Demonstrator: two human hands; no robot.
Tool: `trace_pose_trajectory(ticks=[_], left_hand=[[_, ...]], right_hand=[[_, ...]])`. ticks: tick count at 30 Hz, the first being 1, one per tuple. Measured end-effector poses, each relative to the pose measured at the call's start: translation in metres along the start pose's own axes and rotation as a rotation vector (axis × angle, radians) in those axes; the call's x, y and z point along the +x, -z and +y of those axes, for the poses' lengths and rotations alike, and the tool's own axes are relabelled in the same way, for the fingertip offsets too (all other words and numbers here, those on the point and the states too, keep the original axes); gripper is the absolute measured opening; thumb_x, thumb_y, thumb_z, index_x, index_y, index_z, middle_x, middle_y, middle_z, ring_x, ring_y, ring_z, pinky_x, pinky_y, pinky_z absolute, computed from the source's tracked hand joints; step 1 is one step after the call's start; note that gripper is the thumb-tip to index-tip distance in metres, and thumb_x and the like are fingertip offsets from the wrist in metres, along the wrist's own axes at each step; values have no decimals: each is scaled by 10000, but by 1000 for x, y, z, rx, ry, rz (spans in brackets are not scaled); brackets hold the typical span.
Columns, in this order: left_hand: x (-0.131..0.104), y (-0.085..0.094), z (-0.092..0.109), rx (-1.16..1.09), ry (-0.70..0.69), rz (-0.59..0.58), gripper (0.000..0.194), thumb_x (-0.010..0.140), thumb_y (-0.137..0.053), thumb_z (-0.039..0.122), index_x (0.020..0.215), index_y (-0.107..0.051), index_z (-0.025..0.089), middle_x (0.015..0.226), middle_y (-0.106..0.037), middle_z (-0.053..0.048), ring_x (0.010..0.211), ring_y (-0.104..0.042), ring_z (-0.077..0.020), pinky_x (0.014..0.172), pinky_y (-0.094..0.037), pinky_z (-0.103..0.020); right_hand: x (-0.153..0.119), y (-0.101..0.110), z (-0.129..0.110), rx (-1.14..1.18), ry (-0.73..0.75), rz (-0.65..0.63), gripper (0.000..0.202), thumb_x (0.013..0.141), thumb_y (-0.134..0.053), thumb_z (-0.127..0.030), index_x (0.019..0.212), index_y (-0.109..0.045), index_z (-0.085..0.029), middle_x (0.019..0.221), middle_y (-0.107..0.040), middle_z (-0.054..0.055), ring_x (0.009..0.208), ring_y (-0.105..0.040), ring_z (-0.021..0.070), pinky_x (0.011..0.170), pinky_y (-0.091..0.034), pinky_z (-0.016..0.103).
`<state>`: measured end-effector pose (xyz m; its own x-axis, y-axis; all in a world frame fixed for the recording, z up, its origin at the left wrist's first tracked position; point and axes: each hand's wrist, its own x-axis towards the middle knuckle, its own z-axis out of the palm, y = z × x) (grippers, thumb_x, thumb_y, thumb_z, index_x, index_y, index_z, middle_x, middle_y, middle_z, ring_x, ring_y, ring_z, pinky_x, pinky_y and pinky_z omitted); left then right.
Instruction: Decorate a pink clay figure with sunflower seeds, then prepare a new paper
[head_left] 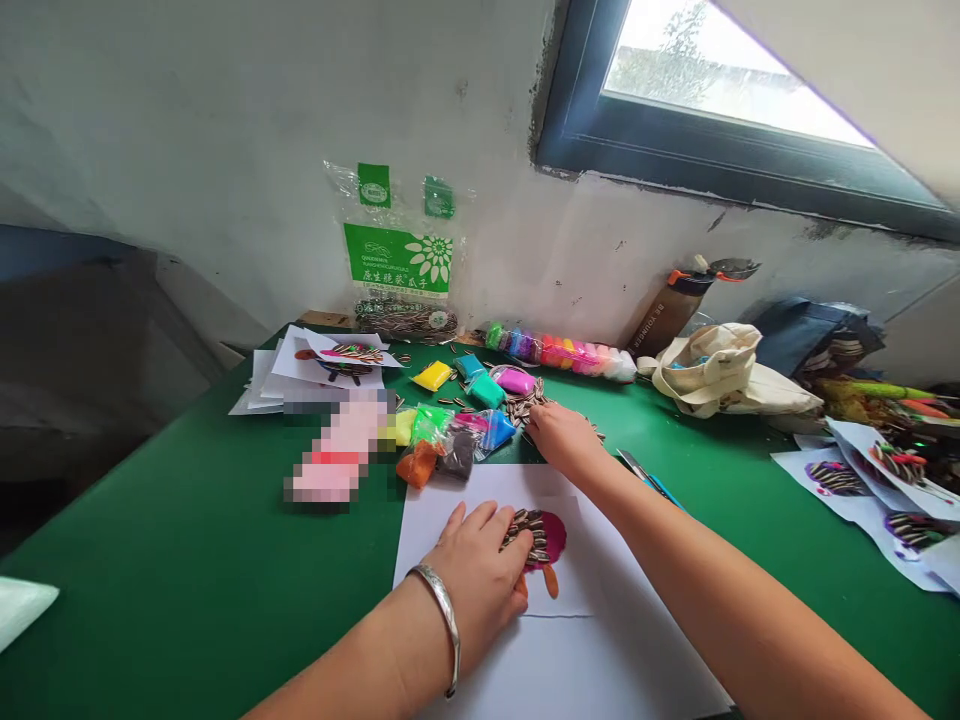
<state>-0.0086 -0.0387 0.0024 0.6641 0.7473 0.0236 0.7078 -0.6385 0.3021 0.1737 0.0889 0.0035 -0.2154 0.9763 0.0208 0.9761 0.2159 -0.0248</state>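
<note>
My left hand (480,570), with a silver bangle at the wrist, lies with its fingers stretched over a white sheet of paper (577,585). Under and beside those fingers is a clay picture (553,540), magenta with orange legs and rows of striped sunflower seeds pressed into it. Part of it is hidden by the hand. Farther back, my right hand (566,435) reaches down into a heap of loose sunflower seeds (525,405). Its fingers are drawn together at the heap, and their tips are too hidden to show what they pinch.
Clay packets, including a yellow one (433,376) and an orange one (420,465), lie beyond the paper. A utility knife (649,478) is right of my right forearm. Behind stand a seed bag (401,270) and a bottle (671,310). Finished pictures (341,360) are stacked left.
</note>
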Motion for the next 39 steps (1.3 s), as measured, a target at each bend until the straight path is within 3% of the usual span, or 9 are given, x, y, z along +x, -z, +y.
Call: trace_pose_trajectory(ticks=[13,16,19,24,32,39], left_hand=[[7,13,4,-2,9,-84,440,740,-620,161,1177,-581,188,1267,-569,-125,1168,-510,-306,999,-407,-524],[6,11,4,-6,-2,-59,447,751,-634,166,1194,-572,172,1296,-557,-137,1201,-490,-328,996,-410,-555],[5,8,2,-1,-35,5,454,767,-646,165,1211,-554,178,1300,-562,-126,1205,-491,-334,970,-439,-570],[8,10,-3,-16,-78,118,351,814,-615,156,1164,-581,154,1234,-613,-119,1187,-517,-313,969,-474,-500],[11,-6,-5,19,-91,172,340,868,-587,270,1199,-556,197,1231,-613,-109,1222,-480,-319,988,-401,-596],[12,-7,-5,34,-82,137,387,854,-620,309,1218,-551,195,1246,-611,-107,1228,-472,-338,997,-387,-605]], right_hand=[[-75,14,23,282,-64,117,190,863,-438,-203,791,-614,-208,678,-611,-10,622,-527,128,582,-351,223],[-97,16,17,637,-7,81,146,843,-479,-216,851,-624,-208,650,-603,-21,592,-536,125,570,-392,220],[-113,10,9,796,35,11,140,828,-488,-184,816,-626,-204,681,-614,-20,630,-540,125,582,-403,219],[-116,-5,6,851,25,28,151,845,-482,-166,789,-619,-196,707,-607,-23,668,-533,120,618,-396,220],[-115,-7,4,841,46,85,154,816,-488,-139,810,-632,-194,728,-630,-8,680,-549,125,629,-410,225],[-115,-6,6,827,75,41,163,800,-504,-117,796,-648,-192,724,-648,-11,673,-566,121,626,-415,222]])
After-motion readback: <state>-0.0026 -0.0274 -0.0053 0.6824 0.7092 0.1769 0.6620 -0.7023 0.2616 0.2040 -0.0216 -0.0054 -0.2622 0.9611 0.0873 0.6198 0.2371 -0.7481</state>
